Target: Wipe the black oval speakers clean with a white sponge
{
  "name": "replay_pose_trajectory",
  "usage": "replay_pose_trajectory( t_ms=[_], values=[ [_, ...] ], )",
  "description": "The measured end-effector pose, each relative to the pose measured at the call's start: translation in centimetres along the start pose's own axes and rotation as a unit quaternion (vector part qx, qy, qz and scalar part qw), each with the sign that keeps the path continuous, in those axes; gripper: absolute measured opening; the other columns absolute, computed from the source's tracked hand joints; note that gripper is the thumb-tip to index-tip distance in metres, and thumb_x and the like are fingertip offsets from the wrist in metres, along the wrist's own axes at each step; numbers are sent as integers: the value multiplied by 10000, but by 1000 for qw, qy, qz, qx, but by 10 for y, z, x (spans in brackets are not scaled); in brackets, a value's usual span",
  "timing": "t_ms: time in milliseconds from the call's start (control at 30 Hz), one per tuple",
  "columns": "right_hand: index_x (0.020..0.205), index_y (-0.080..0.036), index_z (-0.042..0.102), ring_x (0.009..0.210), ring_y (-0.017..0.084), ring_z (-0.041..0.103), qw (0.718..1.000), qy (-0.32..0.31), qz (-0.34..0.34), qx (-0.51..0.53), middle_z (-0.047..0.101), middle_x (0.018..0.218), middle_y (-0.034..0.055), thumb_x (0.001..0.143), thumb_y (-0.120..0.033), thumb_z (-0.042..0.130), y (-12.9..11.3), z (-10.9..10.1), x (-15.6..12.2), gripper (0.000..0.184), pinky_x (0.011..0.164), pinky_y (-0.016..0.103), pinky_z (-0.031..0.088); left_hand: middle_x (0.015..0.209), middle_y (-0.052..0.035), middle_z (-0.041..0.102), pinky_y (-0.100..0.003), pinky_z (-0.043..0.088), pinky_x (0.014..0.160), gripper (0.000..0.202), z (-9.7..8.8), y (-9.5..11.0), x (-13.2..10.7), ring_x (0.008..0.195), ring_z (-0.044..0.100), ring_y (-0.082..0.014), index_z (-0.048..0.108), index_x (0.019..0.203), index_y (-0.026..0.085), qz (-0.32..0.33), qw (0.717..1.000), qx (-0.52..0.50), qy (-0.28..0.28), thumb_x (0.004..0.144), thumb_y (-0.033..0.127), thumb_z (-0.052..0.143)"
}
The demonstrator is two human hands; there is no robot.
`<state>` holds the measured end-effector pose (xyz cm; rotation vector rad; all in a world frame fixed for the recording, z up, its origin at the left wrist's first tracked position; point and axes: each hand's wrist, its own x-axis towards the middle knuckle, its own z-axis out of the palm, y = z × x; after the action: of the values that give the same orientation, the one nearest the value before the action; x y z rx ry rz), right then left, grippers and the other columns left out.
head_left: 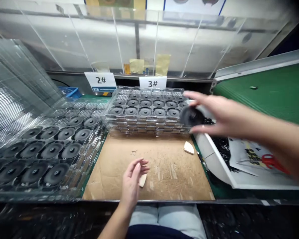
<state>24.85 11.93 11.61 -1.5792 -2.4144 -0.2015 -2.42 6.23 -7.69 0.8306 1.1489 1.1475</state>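
Above the right end of the middle tray stack, my right hand [220,113] grips a round black disc-shaped part [191,116] by its rim, between thumb and fingers; the part is blurred. My left hand [132,179] is over the cardboard sheet [164,186], fingers loosely bent and apart, holding nothing I can see. Beside its fingers lies a small cream wedge-shaped piece [143,180], partly covered by the hand. A second cream wedge [188,147] rests near the sheet's right edge. Stacked clear plastic trays [142,127] carry rows of similar black parts behind the sheet.
More filled clear trays [76,172] stand at left, below leaning empty trays [17,73]. At right, a white bin [224,169] holds black bits, a paper sheet and red-handled scissors [274,162]. A green surface [276,89] lies beyond. Signs "2#" [100,81] and "3#" [153,82] hang behind.
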Motion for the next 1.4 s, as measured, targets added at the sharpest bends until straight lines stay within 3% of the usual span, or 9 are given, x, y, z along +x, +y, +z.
replay_pose_trajectory(
  t_ms=[67,167,267,600,833,1000,1233,1333,1400],
  values=[
    [1421,-216,388,1022,253,635,980,-10,-120,156,676,1119,60,687,-457,732,-54,32,-22,845,888,409,497,1023,-117,713,-414,521,793,496,18,14,-15,840,680,-224,627,1093,174,-86,992,-60,-74,873,548,385],
    [1471,-254,274,1207,278,526,958,-32,-168,231,582,1298,79,771,-391,711,-106,78,-60,836,1054,481,396,975,-71,732,-420,462,933,543,31,30,-28,886,680,-189,641,1045,183,-328,854,-342,-214,923,554,264],
    [1504,-245,165,1342,346,352,968,-10,-112,225,423,1441,125,778,-555,647,-125,114,-94,925,1092,588,300,973,-53,741,-385,391,1025,594,29,33,-29,956,667,-168,653,1011,161,-399,760,-464,-219,936,549,210],
    [1498,-290,138,1370,393,270,926,72,170,329,179,1529,124,872,-426,564,-177,156,-131,768,957,593,459,1287,-109,612,-358,262,1107,565,14,26,-30,1213,546,-209,612,1172,175,-310,800,-454,-241,940,511,221],
    [1433,-388,298,1365,393,278,943,28,96,317,124,1535,64,864,-510,542,-167,149,-110,630,954,585,467,1201,-39,674,-359,341,1039,301,8,29,-34,1135,605,-203,626,1129,270,-269,817,-442,-253,904,377,457],
    [1364,-420,420,1330,370,353,937,7,41,345,244,1502,65,822,-527,598,-152,136,-92,581,982,558,454,1143,-81,693,-367,458,891,450,-4,27,-33,1051,647,-245,548,1246,240,-276,827,-406,-273,837,427,554],
    [1291,-416,518,1302,262,433,837,-239,-52,489,422,1426,40,750,-477,705,-135,128,-68,576,985,404,481,1027,-110,703,-276,544,633,593,-49,13,-31,796,718,-246,610,1185,147,-410,747,-305,-425,695,465,716],
    [1332,-388,485,1306,241,431,811,-264,-71,518,469,1395,35,784,-475,674,-137,141,-65,586,1018,387,443,970,-99,721,-255,548,648,580,-60,4,-39,794,724,-237,630,1162,167,-432,726,-365,-392,675,464,741],
    [1342,-381,477,1184,222,551,844,-239,-38,478,574,1278,27,813,-493,637,-138,157,-67,564,966,352,485,995,-104,725,-235,540,712,529,-64,-1,-47,858,716,-220,655,1118,149,-425,744,-407,-317,695,457,735]
  ],
)
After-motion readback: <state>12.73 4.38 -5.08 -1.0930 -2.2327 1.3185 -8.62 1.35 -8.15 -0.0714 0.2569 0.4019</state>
